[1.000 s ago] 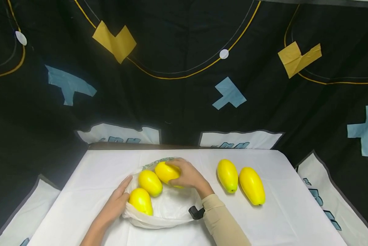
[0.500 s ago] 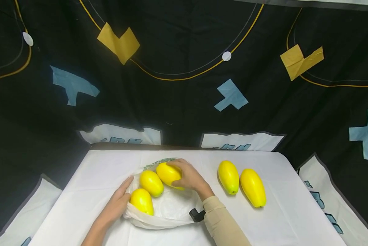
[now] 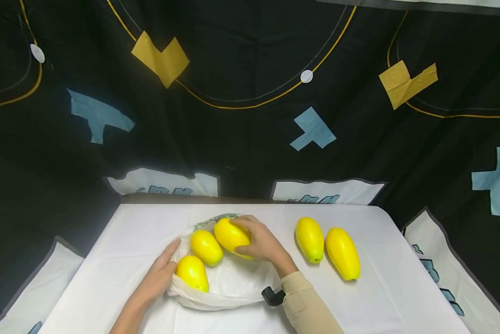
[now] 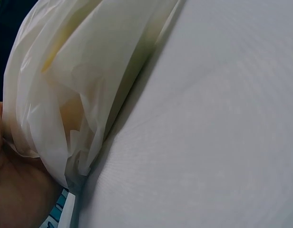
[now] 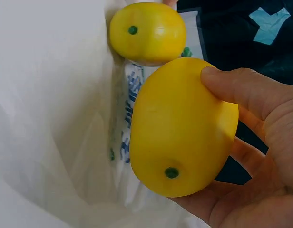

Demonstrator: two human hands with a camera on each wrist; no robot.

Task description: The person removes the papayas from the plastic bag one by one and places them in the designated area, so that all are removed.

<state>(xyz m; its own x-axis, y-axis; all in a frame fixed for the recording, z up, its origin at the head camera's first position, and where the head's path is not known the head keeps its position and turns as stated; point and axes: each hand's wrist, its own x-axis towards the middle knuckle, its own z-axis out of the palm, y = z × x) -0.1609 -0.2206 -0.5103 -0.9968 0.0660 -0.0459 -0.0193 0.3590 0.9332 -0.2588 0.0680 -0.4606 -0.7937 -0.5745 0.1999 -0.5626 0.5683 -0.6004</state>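
Note:
In the head view, my right hand [image 3: 260,241] grips a yellow papaya [image 3: 232,236] over the open mouth of a white plastic bag [image 3: 233,285]. The right wrist view shows thumb and fingers round this papaya [image 5: 180,133], its green tip facing the camera. Two more papayas lie inside the bag: one [image 3: 206,248] beside the held fruit, another [image 3: 192,273] nearer the front. My left hand [image 3: 160,271] holds the bag's left side; its fingers are partly hidden behind the plastic [image 4: 70,109] in the left wrist view.
To the right of the bag, two papayas lie side by side on the white-covered table [image 3: 400,278], one [image 3: 310,240] slightly farther back than the other [image 3: 342,253]. A black decorated curtain [image 3: 233,148] hangs behind the table.
The right hand and its papaya have shifted slightly to the right, away from the neighbouring fruit in the bag. The left hand keeps its place on the bag.

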